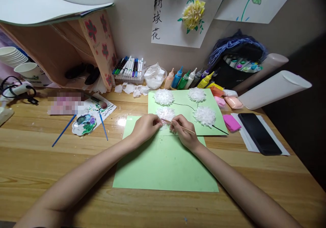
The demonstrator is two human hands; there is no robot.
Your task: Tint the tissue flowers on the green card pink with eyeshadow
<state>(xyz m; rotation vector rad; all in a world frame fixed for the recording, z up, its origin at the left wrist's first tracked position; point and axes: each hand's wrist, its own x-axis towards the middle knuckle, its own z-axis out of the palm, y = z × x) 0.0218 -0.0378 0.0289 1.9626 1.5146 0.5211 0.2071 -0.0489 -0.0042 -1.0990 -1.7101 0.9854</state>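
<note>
My left hand [145, 126] is closed in a pinch at the near edge of a white tissue flower [165, 112]. My right hand [183, 131] is closed round a thin wooden stick [187, 129], whose tip points left to the same flower. Both hands rest over a light green sheet [165, 163] lying in front of me. A second green sheet [183, 100] behind it carries three more white tissue flowers [163, 96], [197, 94], [204, 116] joined by thin black stems.
A paint palette [84, 124] and two blue brushes [63, 130] lie to the left. Markers [128, 66], a bowl of tissue [155, 76] and paint bottles [189, 78] line the wall. Pink clay [231, 122] and a black phone [259, 133] sit to the right.
</note>
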